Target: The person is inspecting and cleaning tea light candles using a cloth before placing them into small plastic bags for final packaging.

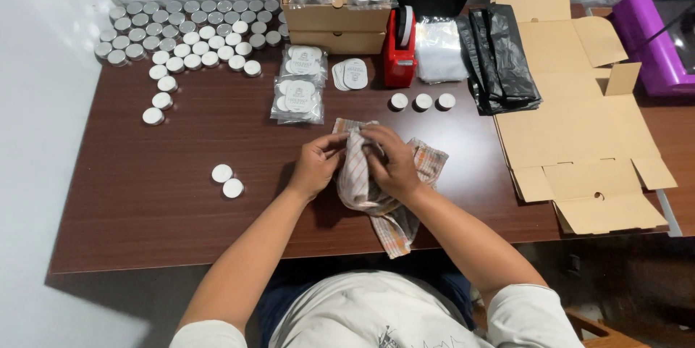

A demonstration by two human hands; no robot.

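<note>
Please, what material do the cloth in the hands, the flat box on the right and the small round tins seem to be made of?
The cloth, held by both hands, looks like woven cotton: soft folds, matte, striped check pattern. The flat box looks like brown corrugated cardboard: matte, with cut flaps and fold lines. The round tins seem to be metal with dull silver sides and white tops; the tops' material cannot be told.

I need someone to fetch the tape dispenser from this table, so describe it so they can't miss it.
Start at the stacked cardboard boxes at the far edge of the dark wooden table. The tape dispenser stands upright just right of them, beside the clear plastic bags. It is the only bright red thing there.
</note>
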